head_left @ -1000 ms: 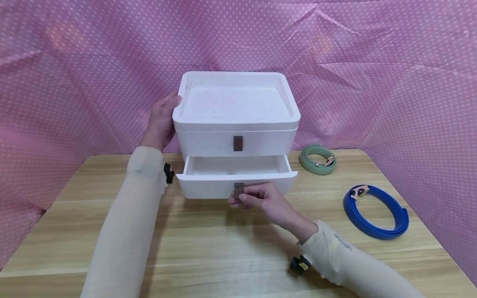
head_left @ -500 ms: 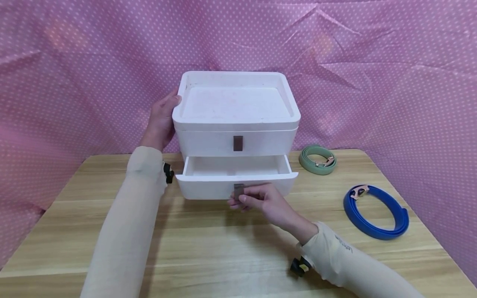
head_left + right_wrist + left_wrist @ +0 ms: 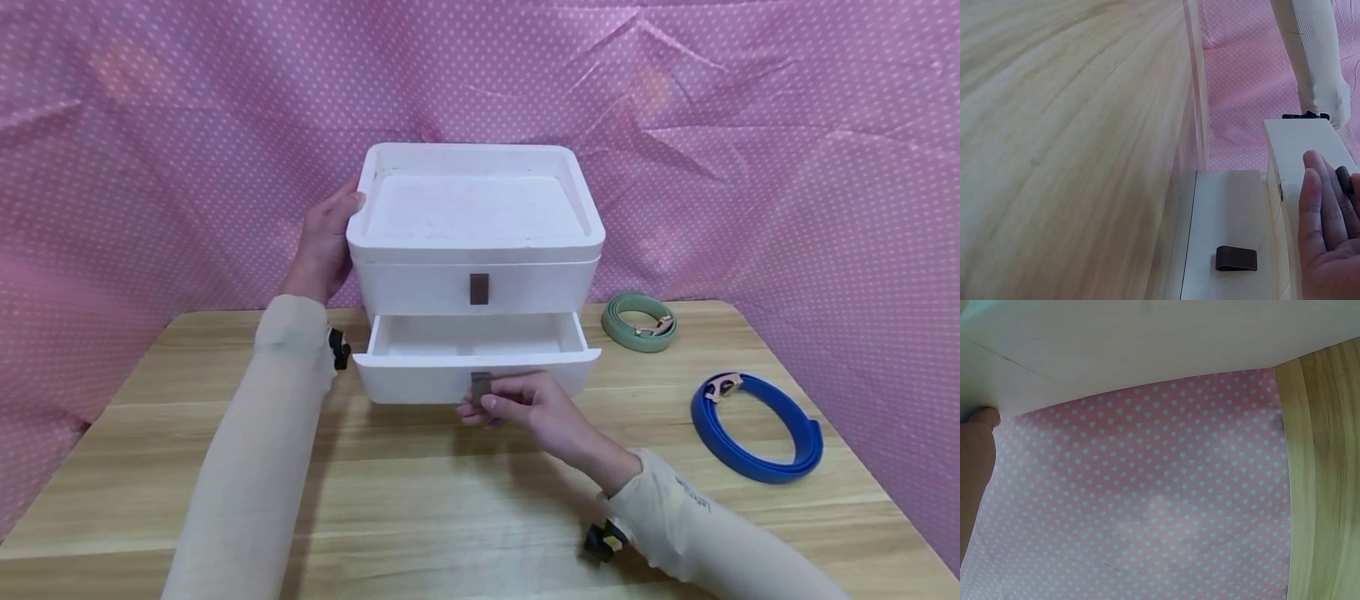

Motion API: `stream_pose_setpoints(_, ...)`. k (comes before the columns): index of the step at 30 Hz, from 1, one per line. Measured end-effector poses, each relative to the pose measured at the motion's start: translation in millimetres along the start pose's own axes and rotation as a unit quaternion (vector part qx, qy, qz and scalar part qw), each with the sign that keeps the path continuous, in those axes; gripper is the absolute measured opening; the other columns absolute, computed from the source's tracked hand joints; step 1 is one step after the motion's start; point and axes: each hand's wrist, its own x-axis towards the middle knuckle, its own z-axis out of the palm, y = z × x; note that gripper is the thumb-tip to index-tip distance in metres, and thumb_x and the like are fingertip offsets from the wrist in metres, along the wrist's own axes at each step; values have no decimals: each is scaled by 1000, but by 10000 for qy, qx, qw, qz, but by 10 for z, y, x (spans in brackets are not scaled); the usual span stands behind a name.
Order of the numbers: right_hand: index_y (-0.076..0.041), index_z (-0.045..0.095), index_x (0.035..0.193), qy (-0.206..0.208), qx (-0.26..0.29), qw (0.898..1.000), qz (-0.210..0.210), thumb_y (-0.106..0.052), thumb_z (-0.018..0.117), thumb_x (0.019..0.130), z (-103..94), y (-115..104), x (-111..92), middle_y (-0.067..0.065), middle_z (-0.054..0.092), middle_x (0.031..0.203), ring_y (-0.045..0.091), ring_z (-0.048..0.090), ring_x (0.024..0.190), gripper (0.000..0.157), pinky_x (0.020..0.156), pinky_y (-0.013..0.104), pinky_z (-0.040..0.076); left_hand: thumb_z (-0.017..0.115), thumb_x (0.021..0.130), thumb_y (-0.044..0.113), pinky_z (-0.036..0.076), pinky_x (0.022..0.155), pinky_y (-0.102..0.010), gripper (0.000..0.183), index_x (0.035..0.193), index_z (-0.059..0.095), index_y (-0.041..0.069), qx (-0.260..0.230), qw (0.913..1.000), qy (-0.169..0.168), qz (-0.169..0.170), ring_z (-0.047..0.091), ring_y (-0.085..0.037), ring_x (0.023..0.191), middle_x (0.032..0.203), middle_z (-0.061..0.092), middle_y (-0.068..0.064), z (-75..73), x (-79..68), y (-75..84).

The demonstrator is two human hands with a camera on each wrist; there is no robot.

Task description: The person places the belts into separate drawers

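A white drawer unit (image 3: 476,247) with a tray-like top stands at the back of the table. My left hand (image 3: 324,242) presses on its left side, thumb at the top rim; in the left wrist view only part of that hand (image 3: 977,447) shows against the white wall. Below a shut upper drawer, another drawer (image 3: 420,379) is pulled partway out, and nothing shows inside it. My right hand (image 3: 528,404) pinches its brown pull tab (image 3: 481,388) between thumb and fingers. The right wrist view shows a lower front with its own brown tab (image 3: 1236,258), hidden from the head.
To the right of the unit lies a coiled green belt (image 3: 639,322). A blue belt (image 3: 757,427), also coiled, lies nearer on the right of the wooden table (image 3: 420,517). Pink dotted cloth (image 3: 480,75) hangs close behind the unit and along the sides.
The open drawer has slid very slightly farther out toward me, the right hand moving along with it. My left hand and the belts have stayed in place.
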Motion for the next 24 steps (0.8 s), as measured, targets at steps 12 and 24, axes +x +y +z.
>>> stream_pose_setpoints(12,6,67,116,43,-100,9999,33,-5,55,99,16,16,-58,13,72,108,30,69,100,24,88,52,54,57,98,30,46,102,-31,50,146,48,18,224,9997,-29,113,50,-23,128,147,48,-5,14,-28,-24)
stream_pose_setpoints(24,7,67,115,33,-65,10000,1,-4,55,99,28,25,-77,13,72,107,31,69,99,23,87,53,53,56,99,30,46,102,-32,51,148,46,17,167,9998,-29,67,50,-23,128,148,47,-6,9,-44,-11)
